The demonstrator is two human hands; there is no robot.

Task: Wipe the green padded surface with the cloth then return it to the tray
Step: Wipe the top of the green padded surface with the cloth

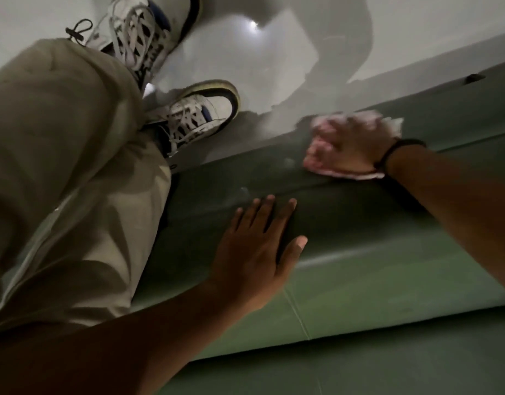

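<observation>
The green padded surface (359, 295) runs from lower middle to upper right, with a seam along its length. My right hand (351, 146) presses a pale pink-white cloth (342, 173) against the pad's far side near the floor edge; the cloth shows under and beyond the fingers and is blurred. A dark band sits on that wrist. Fingers spread, my left hand (260, 252) lies flat on the pad's upper edge, empty. No tray is in view.
My legs in beige trousers (60, 181) and two white-and-blue sneakers (194, 118) stand on the glossy white floor (274, 52) at the left, right beside the pad. A small dark mark (475, 77) sits on the pad's far upper right.
</observation>
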